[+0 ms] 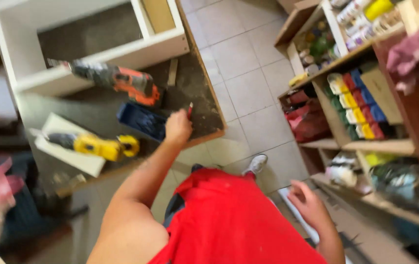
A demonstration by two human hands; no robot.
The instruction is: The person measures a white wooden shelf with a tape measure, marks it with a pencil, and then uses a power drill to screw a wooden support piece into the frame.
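Looking down from the head view, the left hand (177,128) is stretched out over the near edge of the dark, dusty desk (197,93), fingers closed around a thin red pencil (190,109) whose tip pokes up past the knuckles. Just left of that hand there's a dark blue plastic case (141,120) lying on the desk, and beyond it an orange and black power tool (121,79) resting against a white wooden cabinet frame (97,58). Further left and nearer sits a yellow and black power tool (97,145) on a white board (67,151). The right hand (307,203) hangs low on the right, holding nothing, fingers loosely curled, close to a wooden shelf unit (365,146) stacked with colourful boxes and spray cans. Everything's a bit motion-blurred. The floor is pale tile (248,63).
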